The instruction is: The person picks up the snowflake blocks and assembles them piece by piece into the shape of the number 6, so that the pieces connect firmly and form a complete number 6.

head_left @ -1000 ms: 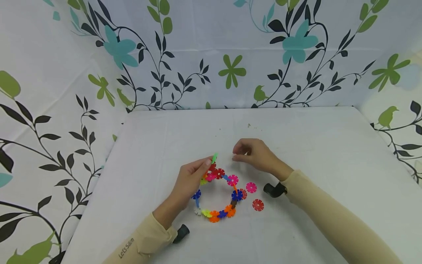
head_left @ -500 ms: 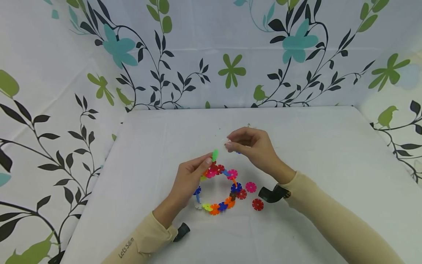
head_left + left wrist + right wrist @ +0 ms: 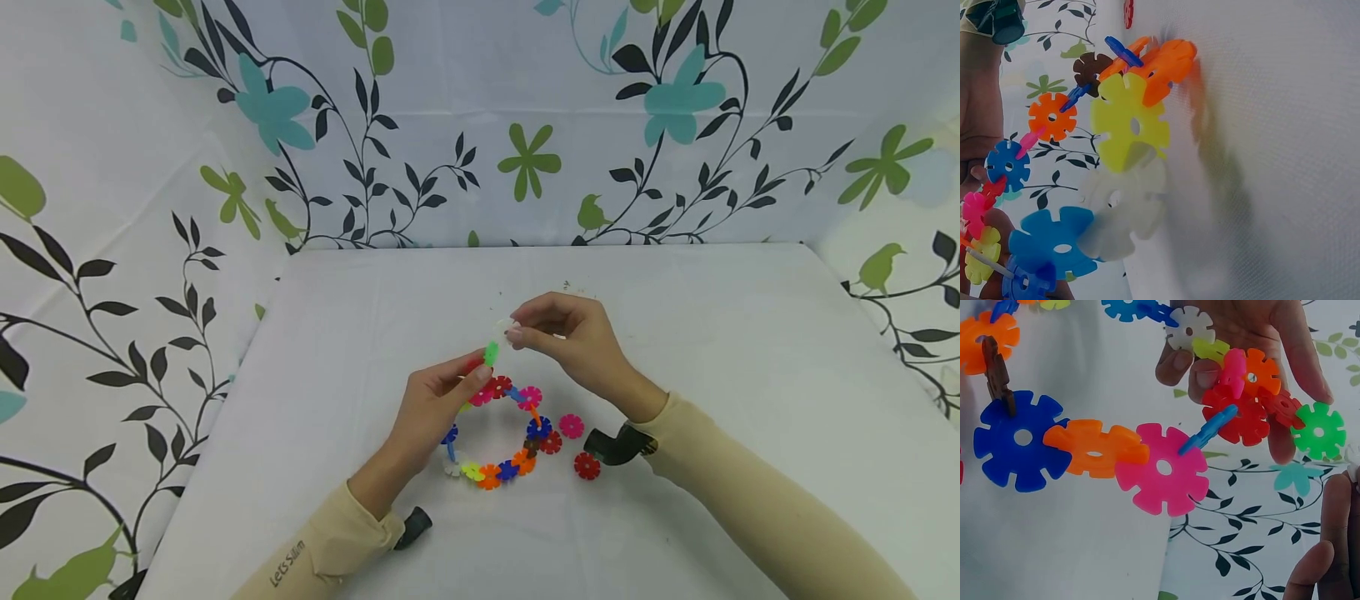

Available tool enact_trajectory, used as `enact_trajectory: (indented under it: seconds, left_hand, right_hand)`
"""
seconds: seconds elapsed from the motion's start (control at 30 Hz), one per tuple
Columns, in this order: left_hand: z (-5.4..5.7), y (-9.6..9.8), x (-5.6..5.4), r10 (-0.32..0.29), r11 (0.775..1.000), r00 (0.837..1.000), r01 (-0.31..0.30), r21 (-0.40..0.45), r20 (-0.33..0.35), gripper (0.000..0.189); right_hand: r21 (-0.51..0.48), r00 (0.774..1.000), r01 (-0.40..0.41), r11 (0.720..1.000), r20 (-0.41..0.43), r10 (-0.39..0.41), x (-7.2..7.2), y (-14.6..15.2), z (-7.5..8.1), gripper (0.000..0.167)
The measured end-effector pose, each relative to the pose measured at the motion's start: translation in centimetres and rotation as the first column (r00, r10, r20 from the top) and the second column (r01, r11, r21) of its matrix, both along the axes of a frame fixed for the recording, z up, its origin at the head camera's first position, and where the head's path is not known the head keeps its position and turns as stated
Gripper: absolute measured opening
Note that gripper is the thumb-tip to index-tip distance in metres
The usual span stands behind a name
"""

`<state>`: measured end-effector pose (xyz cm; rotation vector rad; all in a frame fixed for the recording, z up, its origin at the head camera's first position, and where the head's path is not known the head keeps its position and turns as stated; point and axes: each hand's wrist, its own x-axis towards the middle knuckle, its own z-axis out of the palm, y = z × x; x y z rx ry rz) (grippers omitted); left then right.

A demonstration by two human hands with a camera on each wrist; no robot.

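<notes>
A ring-shaped chain of notched plastic flower discs, in several colours, hangs from my left hand (image 3: 431,400), tilted above the table. Thumb and fingers pinch it at the red discs beside a green disc (image 3: 491,354), which sticks up past the fingertips. Blue (image 3: 1052,244), whitish (image 3: 1124,206) and yellow (image 3: 1130,122) discs of the chain fill the left wrist view. My right hand (image 3: 573,337) pinches a loose white disc (image 3: 507,329) just above and right of the green one, with a small gap between them. In the right wrist view this white disc (image 3: 1352,459) is partly cut off.
A loose pink disc (image 3: 572,427) and a red disc (image 3: 587,466) lie on the white table (image 3: 712,350) right of the chain. Another red disc (image 3: 551,442) is against the chain's right side; whether it is joined I cannot tell. Patterned cloth (image 3: 450,83) stands behind.
My right hand has moved left with the white disc, up to the green disc. The chain's lower edge has risen a little in the head view. My left hand has kept its pinch.
</notes>
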<state>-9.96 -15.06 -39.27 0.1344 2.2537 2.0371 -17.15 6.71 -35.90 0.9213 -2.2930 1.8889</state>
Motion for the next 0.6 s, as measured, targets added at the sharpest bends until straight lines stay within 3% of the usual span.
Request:
enact_trajectory:
  seconds: [0.23,0.6]
  left_hand:
    - [-0.07,0.05,-0.03,0.001,1.0,1.0,-0.001,-0.01,-0.012,0.04]
    - [-0.28,-0.06,-0.07,0.001,0.999,1.0,-0.002,-0.051,-0.02,0.04]
  right_hand:
    - [0.006,1.0,0.006,1.0,-0.022,-0.005,0.15,-0.03,-0.04,0.015]
    - [0.066,0.97,0.085,0.994,-0.233,-0.068,0.56,-0.53,-0.39,0.016]
